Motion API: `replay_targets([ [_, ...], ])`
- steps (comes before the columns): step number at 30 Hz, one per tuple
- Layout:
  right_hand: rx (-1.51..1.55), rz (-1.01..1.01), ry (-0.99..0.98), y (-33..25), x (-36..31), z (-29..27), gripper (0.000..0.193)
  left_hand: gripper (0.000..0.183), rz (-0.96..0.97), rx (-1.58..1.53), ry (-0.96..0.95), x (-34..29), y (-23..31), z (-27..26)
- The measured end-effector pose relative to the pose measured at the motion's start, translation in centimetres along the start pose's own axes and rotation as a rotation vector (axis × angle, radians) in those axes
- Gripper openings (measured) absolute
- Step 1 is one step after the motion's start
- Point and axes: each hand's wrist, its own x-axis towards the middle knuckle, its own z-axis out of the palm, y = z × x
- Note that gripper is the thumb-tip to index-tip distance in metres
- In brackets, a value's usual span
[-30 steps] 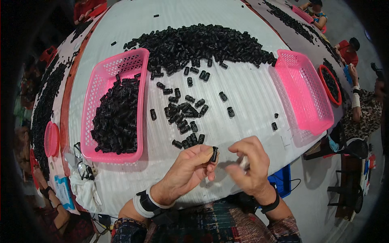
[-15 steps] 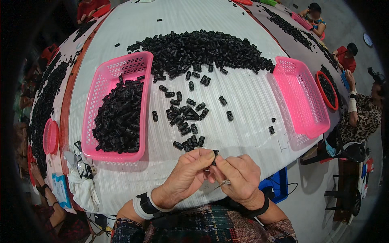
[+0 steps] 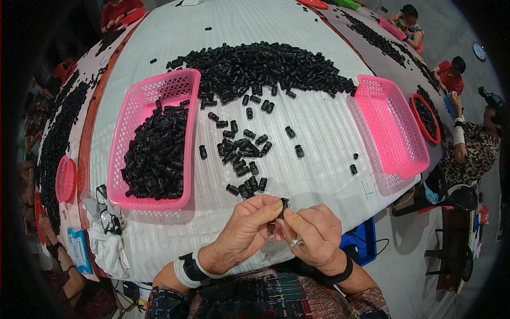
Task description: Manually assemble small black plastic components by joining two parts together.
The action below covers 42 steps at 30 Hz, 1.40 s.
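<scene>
My left hand (image 3: 247,220) pinches a black cord lock (image 3: 283,206) between thumb and fingers, just above the table's near edge. From the other side, the closed thumb and fingers of my right hand (image 3: 316,231) grip the same piece. A small shiny metal thing (image 3: 296,241) shows at the right hand's curled fingers; its kind is unclear. Just beyond my hands lies a loose group of cord locks (image 3: 247,146). Farther off, a long heap of them (image 3: 265,66) spans the table. More fill part of a pink basket (image 3: 155,154) on the left.
An almost bare pink basket (image 3: 396,133) stands at the right edge. A white cloth (image 3: 109,244) and glasses (image 3: 110,220) lie at the left, near a blue packet (image 3: 79,250). A blue bin (image 3: 366,242) sits below the table. Other people work at neighbouring tables.
Both hands keep their hold on the cord lock, which has tilted slightly. The metal thing at my right fingers has turned and points less outward. The view has shifted a little.
</scene>
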Motion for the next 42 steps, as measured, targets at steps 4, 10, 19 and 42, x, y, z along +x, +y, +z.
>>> replay_targets([
  [4, 0.001, 0.013, -0.019, -0.4, 0.6, -0.6, 0.032, 0.015, -0.026, 0.01, 0.033, -0.1, 0.0, -0.1],
  [10, 0.483, 0.484, -0.206, 0.8, 1.3, -2.0, 0.012, 0.015, -0.091, 0.023, -0.026, -0.3, 0.3, 0.1],
  [19, 0.291, 0.443, -0.321, 1.5, 0.9, -1.8, 0.016, 0.015, -0.105, 0.019, -0.055, -0.2, -0.1, -0.1],
  [42, 0.268, 0.435, -0.406, 2.1, -0.7, -1.1, 0.017, 0.014, -0.109, 0.057, 0.063, 0.7, -0.5, -0.9],
])
